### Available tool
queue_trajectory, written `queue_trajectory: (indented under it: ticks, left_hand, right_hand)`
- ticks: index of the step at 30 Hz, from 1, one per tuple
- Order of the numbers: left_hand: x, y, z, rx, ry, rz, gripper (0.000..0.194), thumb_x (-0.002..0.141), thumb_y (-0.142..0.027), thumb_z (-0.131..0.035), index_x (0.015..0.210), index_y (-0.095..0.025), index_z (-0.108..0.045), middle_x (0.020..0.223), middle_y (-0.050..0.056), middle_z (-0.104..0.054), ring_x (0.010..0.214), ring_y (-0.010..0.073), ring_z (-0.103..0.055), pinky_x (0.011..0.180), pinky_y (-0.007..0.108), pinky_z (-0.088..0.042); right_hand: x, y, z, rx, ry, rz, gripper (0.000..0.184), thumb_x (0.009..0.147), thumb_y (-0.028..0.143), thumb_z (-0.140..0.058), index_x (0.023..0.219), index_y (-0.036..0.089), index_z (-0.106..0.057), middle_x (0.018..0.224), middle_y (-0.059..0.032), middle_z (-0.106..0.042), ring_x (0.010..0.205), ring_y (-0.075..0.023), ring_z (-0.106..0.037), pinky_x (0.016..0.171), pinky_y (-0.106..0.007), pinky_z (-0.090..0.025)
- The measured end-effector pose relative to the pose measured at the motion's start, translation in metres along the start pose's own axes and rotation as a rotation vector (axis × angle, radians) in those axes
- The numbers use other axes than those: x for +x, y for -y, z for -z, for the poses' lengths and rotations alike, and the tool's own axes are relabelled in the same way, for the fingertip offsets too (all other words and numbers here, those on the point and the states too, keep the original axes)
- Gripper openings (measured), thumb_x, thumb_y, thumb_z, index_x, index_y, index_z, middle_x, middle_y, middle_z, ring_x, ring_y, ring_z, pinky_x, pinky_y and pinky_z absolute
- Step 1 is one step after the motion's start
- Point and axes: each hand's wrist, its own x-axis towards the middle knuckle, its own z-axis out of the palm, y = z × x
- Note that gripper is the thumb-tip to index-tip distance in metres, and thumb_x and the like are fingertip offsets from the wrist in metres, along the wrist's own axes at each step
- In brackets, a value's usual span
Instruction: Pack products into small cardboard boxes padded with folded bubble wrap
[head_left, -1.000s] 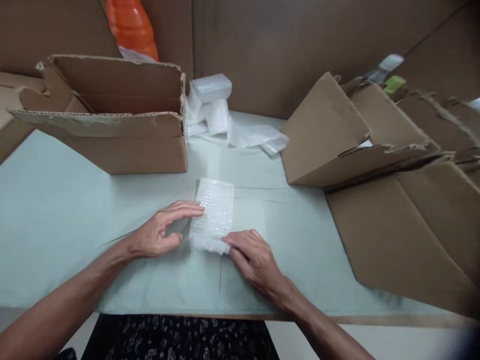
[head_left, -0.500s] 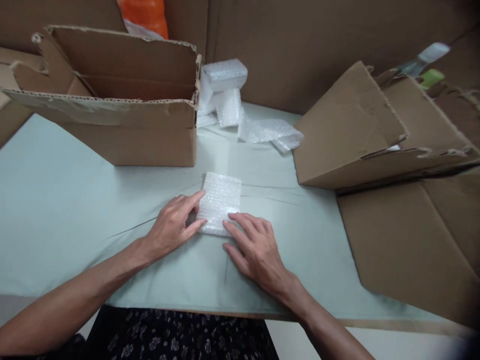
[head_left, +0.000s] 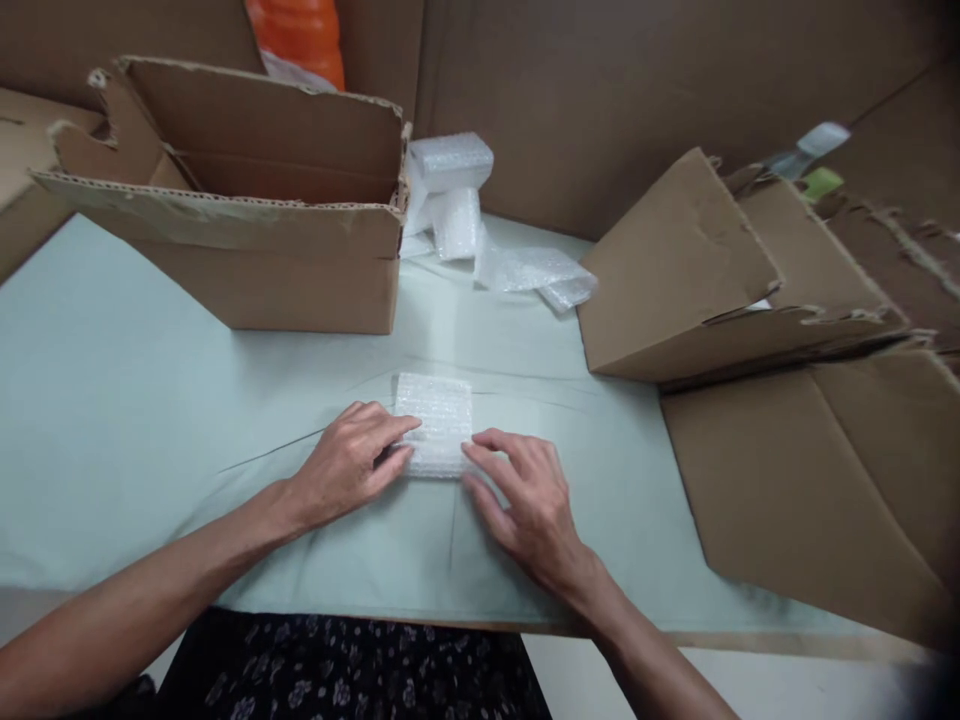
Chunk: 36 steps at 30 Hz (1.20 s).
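Note:
A small folded piece of white bubble wrap (head_left: 437,415) lies flat on the pale green table cover (head_left: 150,400). My left hand (head_left: 351,462) rests on its left edge with fingers stretched out and pressing down. My right hand (head_left: 525,500) lies flat at its right lower corner, fingers spread, fingertips touching the wrap. Neither hand grips anything.
An open cardboard box (head_left: 247,200) stands at the back left with an orange object (head_left: 300,35) behind it. More bubble-wrapped bundles (head_left: 450,190) and loose wrap (head_left: 536,272) lie at the back centre. Cardboard boxes (head_left: 690,270) and a flattened sheet (head_left: 825,470) crowd the right.
The bubble wrap has been folded or rolled shorter and now lies further from me. Both hands moved forward with it and flattened onto its edges.

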Motion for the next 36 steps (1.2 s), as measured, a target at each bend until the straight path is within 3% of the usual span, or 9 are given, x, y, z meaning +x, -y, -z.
queue_trajectory:
  ticks: [3, 7, 11, 20, 23, 27, 29, 33, 36]
  left_hand:
    - [0.002, 0.000, 0.004, 0.029, -0.028, 0.011, 0.022, 0.094, -0.022, -0.060, 0.114, -0.014, -0.063, 0.087, 0.007, -0.070, 0.082, 0.0214, -0.059, 0.078, 0.039, -0.048]
    - [0.000, -0.007, 0.011, -0.006, 0.026, -0.065, 0.032, 0.086, -0.020, -0.064, 0.118, -0.016, -0.062, 0.112, 0.012, -0.068, 0.104, 0.0269, -0.059, 0.091, 0.045, -0.047]
    - [-0.002, -0.010, 0.012, -0.096, 0.058, -0.050, 0.038, 0.083, -0.008, -0.057, 0.120, -0.017, -0.061, 0.094, 0.006, -0.071, 0.093, 0.0225, -0.062, 0.089, 0.042, -0.047]
    - [0.003, 0.010, 0.004, 0.169, -0.053, 0.106, 0.021, 0.095, -0.023, -0.054, 0.112, -0.017, -0.065, 0.096, 0.008, -0.070, 0.090, 0.0247, -0.060, 0.082, 0.041, -0.046]
    - [0.003, 0.011, 0.006, 0.116, -0.062, 0.136, 0.025, 0.093, -0.025, -0.057, 0.116, -0.016, -0.063, 0.108, 0.011, -0.069, 0.099, 0.0270, -0.060, 0.088, 0.045, -0.048]
    - [0.001, 0.008, 0.010, -0.017, -0.007, 0.138, 0.054, 0.086, -0.025, -0.062, 0.137, -0.015, -0.049, 0.130, 0.016, -0.062, 0.119, 0.0310, -0.056, 0.100, 0.049, -0.045]
    - [0.000, 0.007, 0.012, -0.091, 0.013, 0.156, 0.060, 0.085, -0.020, -0.060, 0.143, -0.018, -0.044, 0.123, 0.012, -0.066, 0.113, 0.0270, -0.060, 0.097, 0.045, -0.048]
    - [0.000, 0.007, 0.008, -0.166, 0.026, 0.187, 0.051, 0.088, -0.016, -0.055, 0.138, -0.023, -0.049, 0.102, 0.005, -0.071, 0.093, 0.0199, -0.066, 0.087, 0.037, -0.053]
    - [0.001, 0.005, 0.001, -0.132, 0.016, 0.135, 0.042, 0.088, -0.014, -0.055, 0.129, -0.021, -0.057, 0.096, 0.005, -0.072, 0.088, 0.0210, -0.066, 0.083, 0.039, -0.054]
  right_hand:
    - [0.004, 0.001, -0.007, -0.078, 0.121, 0.111, 0.021, 0.096, 0.020, -0.057, 0.115, 0.021, -0.066, 0.118, -0.0120, -0.071, 0.107, -0.0286, -0.062, 0.088, -0.045, -0.044]
    - [0.010, -0.001, -0.012, 0.052, 0.170, 0.050, 0.024, 0.100, 0.018, -0.050, 0.117, 0.021, -0.066, 0.105, -0.0075, -0.076, 0.092, -0.0233, -0.067, 0.086, -0.041, -0.045]
    - [0.012, -0.003, -0.005, 0.223, 0.292, -0.070, 0.025, 0.100, 0.024, -0.052, 0.121, 0.024, -0.066, 0.106, -0.0046, -0.077, 0.095, -0.0223, -0.069, 0.088, -0.040, -0.048]
    - [0.031, -0.023, -0.021, -0.110, 0.182, -0.099, 0.046, 0.096, 0.041, -0.057, 0.135, 0.017, -0.055, 0.143, -0.0204, -0.054, 0.129, -0.0385, -0.050, 0.101, -0.056, -0.044]
    - [0.035, -0.026, -0.027, -0.040, 0.189, -0.055, 0.033, 0.095, 0.038, -0.059, 0.120, 0.017, -0.060, 0.141, -0.0195, -0.057, 0.132, -0.0380, -0.049, 0.103, -0.056, -0.043]
    - [0.030, -0.022, -0.025, 0.191, 0.146, -0.022, 0.010, 0.093, 0.029, -0.061, 0.099, 0.022, -0.060, 0.121, -0.0124, -0.069, 0.114, -0.0292, -0.063, 0.093, -0.046, -0.050]
    - [0.025, -0.018, -0.022, 0.251, 0.142, -0.049, 0.008, 0.092, 0.026, -0.061, 0.100, 0.023, -0.061, 0.107, -0.0083, -0.073, 0.099, -0.0250, -0.068, 0.086, -0.041, -0.052]
    - [0.018, -0.015, -0.015, 0.224, 0.127, -0.090, 0.033, 0.090, 0.023, -0.062, 0.123, 0.023, -0.060, 0.107, -0.0086, -0.074, 0.087, -0.0237, -0.068, 0.079, -0.039, -0.055]
    - [0.021, -0.016, -0.011, 0.198, 0.184, -0.009, 0.024, 0.091, 0.020, -0.060, 0.114, 0.023, -0.065, 0.100, -0.0070, -0.076, 0.084, -0.0236, -0.069, 0.078, -0.039, -0.054]
